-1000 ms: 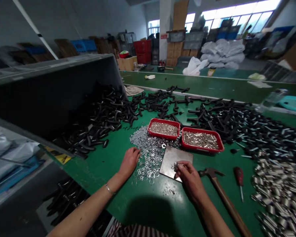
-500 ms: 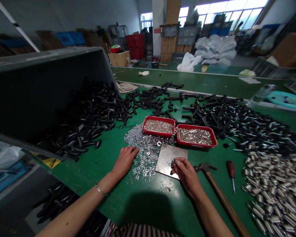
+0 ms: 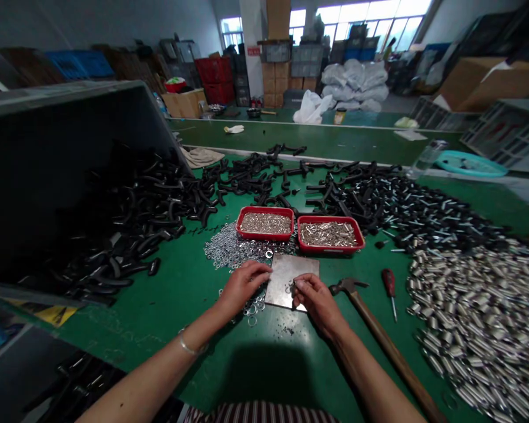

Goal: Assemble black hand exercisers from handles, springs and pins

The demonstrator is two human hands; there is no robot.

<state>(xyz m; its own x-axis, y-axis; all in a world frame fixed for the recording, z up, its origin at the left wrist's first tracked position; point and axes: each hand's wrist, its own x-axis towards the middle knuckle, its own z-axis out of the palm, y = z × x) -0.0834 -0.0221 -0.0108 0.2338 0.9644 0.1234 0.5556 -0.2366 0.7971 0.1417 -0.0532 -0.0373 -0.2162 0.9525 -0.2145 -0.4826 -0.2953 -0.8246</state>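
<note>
Rightward, the left hand (image 3: 245, 283) has moved to the left edge of the metal plate (image 3: 286, 267); whether its fingers grasp anything, I cannot tell. Across the green desk (image 3: 152, 302), a hammer (image 3: 371, 322) lies right of the plate and 2 red trays (image 3: 264, 237) sit just beyond it. Above the plate, the right hand (image 3: 316, 298) pinches a small metal piece (image 3: 291, 286) between its fingers. Loose washers (image 3: 224, 244) spread left of the plate.
</note>
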